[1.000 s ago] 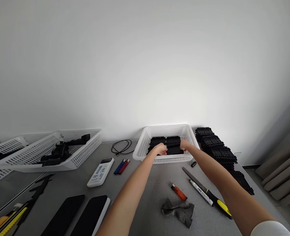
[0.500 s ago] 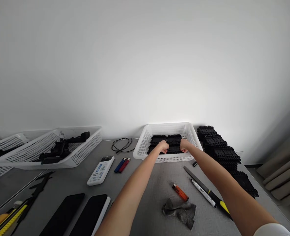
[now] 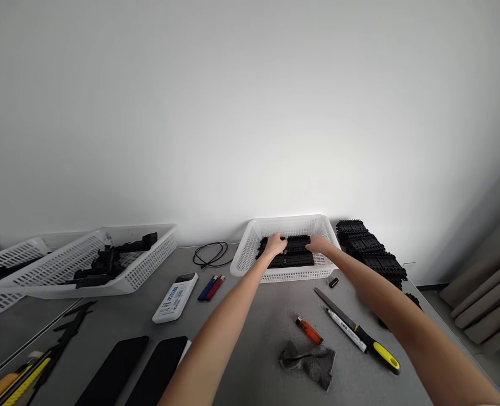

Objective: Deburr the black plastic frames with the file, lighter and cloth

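A white plastic basket (image 3: 295,276) with latticed walls stands on the gray tabletop (image 3: 261,327); take it as the clock's center. Inside lie flat black panels (image 3: 299,259), ridged and rough-edged. The person's left hand (image 3: 276,245) and right hand (image 3: 318,243) touch them, fingers bent; from here I cannot tell how firmly either grips. At three o'clock, similar black pieces (image 3: 365,242) form a stepped pile. At five, a slim metal file (image 3: 355,326) lies beside a white marker (image 3: 346,330); at six, a rumpled gray cloth (image 3: 309,363).
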Tool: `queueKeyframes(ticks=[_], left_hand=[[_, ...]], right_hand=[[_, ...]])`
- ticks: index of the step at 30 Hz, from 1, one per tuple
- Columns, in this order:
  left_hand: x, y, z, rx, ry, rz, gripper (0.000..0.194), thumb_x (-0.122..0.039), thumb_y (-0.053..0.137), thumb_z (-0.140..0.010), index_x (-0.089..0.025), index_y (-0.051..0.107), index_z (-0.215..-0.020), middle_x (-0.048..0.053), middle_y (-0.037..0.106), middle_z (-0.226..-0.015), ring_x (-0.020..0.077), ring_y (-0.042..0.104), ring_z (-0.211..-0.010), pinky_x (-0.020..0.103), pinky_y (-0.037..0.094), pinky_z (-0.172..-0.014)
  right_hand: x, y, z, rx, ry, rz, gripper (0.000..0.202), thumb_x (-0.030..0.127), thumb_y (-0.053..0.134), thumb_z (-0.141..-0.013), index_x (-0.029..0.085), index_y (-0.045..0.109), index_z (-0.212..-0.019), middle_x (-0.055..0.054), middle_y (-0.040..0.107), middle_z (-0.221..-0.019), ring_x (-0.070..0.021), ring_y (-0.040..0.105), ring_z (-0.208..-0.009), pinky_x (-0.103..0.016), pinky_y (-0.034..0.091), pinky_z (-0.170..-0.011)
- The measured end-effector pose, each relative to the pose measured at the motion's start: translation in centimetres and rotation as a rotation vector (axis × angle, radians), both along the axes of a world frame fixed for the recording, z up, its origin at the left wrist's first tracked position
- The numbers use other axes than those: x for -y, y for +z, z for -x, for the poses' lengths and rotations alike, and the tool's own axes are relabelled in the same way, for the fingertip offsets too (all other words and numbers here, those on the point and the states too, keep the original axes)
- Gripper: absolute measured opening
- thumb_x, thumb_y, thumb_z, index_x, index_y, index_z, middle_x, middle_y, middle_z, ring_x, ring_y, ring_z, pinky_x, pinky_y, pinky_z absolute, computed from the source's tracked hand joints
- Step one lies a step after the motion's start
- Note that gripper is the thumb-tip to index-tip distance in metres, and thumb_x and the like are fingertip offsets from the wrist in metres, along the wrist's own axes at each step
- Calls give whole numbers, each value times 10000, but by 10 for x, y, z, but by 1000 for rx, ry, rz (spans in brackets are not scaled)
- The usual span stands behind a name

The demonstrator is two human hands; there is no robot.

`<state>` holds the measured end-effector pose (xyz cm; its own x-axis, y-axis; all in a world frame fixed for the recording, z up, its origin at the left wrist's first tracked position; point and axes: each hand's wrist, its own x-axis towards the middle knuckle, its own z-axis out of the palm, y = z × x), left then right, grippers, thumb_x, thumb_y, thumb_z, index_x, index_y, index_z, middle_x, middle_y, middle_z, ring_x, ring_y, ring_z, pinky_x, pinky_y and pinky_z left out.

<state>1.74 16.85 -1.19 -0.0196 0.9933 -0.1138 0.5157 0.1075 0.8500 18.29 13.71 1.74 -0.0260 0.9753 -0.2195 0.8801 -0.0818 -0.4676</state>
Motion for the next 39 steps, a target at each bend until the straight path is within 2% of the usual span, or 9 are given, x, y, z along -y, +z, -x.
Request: queueKeyframes(ticks=[3,5,7,10,16,21,29,33,39], left_hand=[[44,16,3,74,49,-293,311,-224,536,-930,-198,580,-1237,103,647,-1142,206,615,-1037,359,480,-947],[86,14,7,127,72,-433,348,-227,496,-923,-215,546,-1267,100,636,-1159,207,608,-1041,324,475,-916],[130,2,13,172,92,-518,319,-282,494,-913,-211,564,-1216,98,635,-1100,201,614,-957,299,484,-836],[187,-29,27,269,131,-551,285,-401,555,-874,-210,611,-1078,45,596,-885,144,534,-642,250,444,-609],[246,-78,49,297,291,-516,398,-429,588,-816,-197,563,-1139,-1,508,-855,98,418,-542,241,421,-539],[265,-88,56,290,322,-492,413,-445,592,-801,-191,565,-1126,-5,508,-847,98,415,-534,246,419,-521],[273,-82,56,287,262,-480,357,-444,604,-811,-188,580,-1058,6,520,-889,97,412,-543,246,411,-529],[271,-74,58,311,223,-459,318,-429,606,-821,-190,594,-1030,15,544,-890,102,436,-563,241,418,-538],[268,-33,46,385,84,-391,281,-420,611,-839,-180,656,-976,77,664,-946,177,616,-771,268,500,-652]], right_hand=[[69,20,-6,-62,81,-185,427,328,510,-988,169,523,-1384,-121,658,-1164,-234,620,-1076,-365,474,-950],[129,15,-14,-115,147,-290,455,379,494,-987,251,491,-1423,-67,676,-1119,-204,643,-1010,-326,487,-900],[185,-3,-28,-199,187,-482,413,391,501,-969,228,578,-1341,-81,686,-1042,-218,663,-920,-338,512,-820],[235,-44,-64,-151,82,-530,364,381,502,-953,231,639,-1256,-104,680,-1096,-241,667,-963,-348,521,-821],[236,-107,-154,311,-178,-403,427,267,469,-908,158,629,-1288,-164,639,-1254,-340,551,-1215,-454,440,-970],[234,-125,-181,379,-19,-352,453,245,466,-894,159,621,-1312,-151,655,-1254,-316,615,-1138,-456,451,-954],[235,-132,-188,404,138,-447,426,45,373,-901,156,699,-1152,-133,691,-1153,-273,642,-1064,-405,460,-919],[240,-132,-190,410,184,-652,367,94,370,-956,127,651,-1190,-151,677,-1141,-273,636,-1015,-404,472,-871],[257,-91,-143,315,253,-982,297,172,414,-995,168,593,-1232,-124,667,-1089,-243,613,-969,-383,451,-844]])
